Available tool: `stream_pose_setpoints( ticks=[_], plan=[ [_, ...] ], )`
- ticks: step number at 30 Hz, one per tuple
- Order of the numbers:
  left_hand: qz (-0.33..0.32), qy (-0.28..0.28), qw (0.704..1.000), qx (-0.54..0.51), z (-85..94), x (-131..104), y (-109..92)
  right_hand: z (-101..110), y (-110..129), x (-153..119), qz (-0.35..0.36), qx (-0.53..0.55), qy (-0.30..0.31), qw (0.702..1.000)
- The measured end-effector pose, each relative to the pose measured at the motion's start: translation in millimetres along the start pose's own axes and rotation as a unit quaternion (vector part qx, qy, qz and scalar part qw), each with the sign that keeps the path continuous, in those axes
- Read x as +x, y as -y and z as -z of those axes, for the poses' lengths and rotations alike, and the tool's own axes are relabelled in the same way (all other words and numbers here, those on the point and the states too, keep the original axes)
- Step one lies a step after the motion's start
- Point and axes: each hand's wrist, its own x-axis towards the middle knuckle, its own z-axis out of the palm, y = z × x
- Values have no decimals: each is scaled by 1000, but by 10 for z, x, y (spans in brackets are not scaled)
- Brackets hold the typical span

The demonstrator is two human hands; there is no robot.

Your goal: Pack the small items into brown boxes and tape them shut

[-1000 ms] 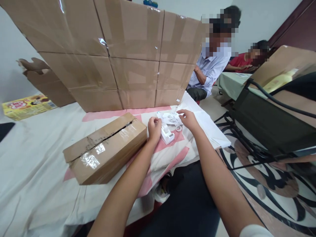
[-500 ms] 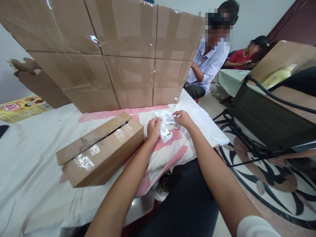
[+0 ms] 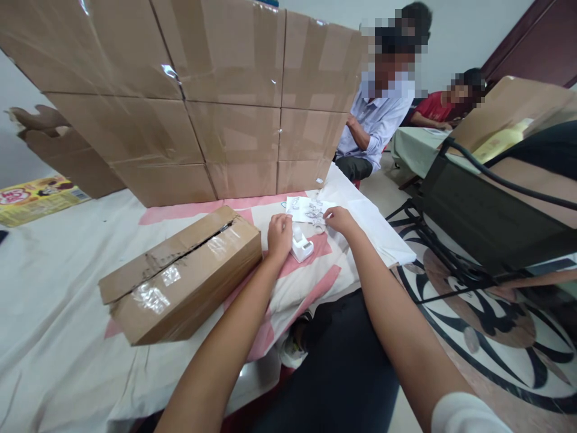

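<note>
A white tape dispenser [image 3: 302,248] stands on the cloth between my hands. My left hand [image 3: 280,234] is beside it, fingers curled together at the near left corner of a white printed paper [image 3: 296,207]; whatever they grip is too small to make out. My right hand [image 3: 340,220] is at the paper's right edge, thumb and forefinger drawn together in a pinch. Anything between those fingertips is hidden. Grey line drawings or cut-out shapes lie on the paper. Close to the right fingertips is a small clear ring-like piece [image 3: 320,229].
A closed cardboard box [image 3: 180,270] lies left of my forearm. Stacked, taped cartons [image 3: 234,132] form a wall behind. White sheets [image 3: 374,222] cover the table's right corner. A folding chair [image 3: 473,210] stands at right. Two people [image 3: 383,114] sit beyond.
My right hand has drawn back slightly to the right and its fingers have come closer together. More of the printed paper shows. My left hand has barely moved.
</note>
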Motion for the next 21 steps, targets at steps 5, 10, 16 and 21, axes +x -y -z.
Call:
stream_pose_setpoints(
  ticks=[5,10,16,21],
  plan=[
    [2,1,1000,-1,4,-1,-23,67,-142,65,-33,6,-57,998],
    [7,1,1000,-1,11,-3,-19,41,-294,127,-77,10,-90,993],
    [12,6,1000,0,14,-8,-14,-78,-336,174,-117,18,-81,990],
    [17,8,1000,2,20,-7,-41,-91,-285,187,-99,24,-77,992]
  ],
)
